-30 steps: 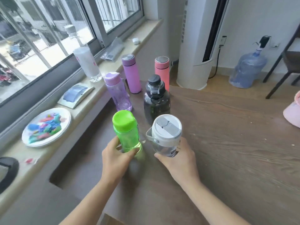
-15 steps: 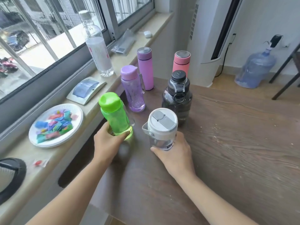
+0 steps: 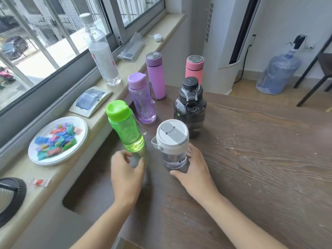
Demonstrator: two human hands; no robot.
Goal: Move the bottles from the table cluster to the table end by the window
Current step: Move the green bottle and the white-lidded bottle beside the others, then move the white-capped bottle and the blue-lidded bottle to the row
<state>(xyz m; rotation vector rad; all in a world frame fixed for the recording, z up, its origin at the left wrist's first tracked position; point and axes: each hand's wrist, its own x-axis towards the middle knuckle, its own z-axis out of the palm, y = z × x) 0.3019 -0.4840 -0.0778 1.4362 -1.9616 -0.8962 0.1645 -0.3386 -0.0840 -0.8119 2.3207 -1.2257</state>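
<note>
Six bottles stand on the wooden table (image 3: 260, 159) at its window end. The green bottle (image 3: 125, 128) stands upright by the table's left edge; my left hand (image 3: 127, 169) is just below it, fingers apart, off the bottle. My right hand (image 3: 195, 169) wraps the base of the clear bottle with a white lid (image 3: 172, 142), which rests on the table. Behind them are a translucent purple bottle (image 3: 142, 99), a dark smoky jug (image 3: 190, 108), a matte purple flask (image 3: 155, 74) and a pink flask (image 3: 194, 68).
On the windowsill (image 3: 53, 177) to the left sit a plate of wrapped candies (image 3: 57, 141), a tall clear water bottle (image 3: 102, 58) and a white panel (image 3: 89, 101). A white air conditioner tower (image 3: 226, 42) and a big blue water jug (image 3: 278, 72) stand beyond the table.
My left hand has let go of the green bottle and drawn back a little toward me. My right hand stays on the white-lidded bottle, which now stands near the dark jug.
</note>
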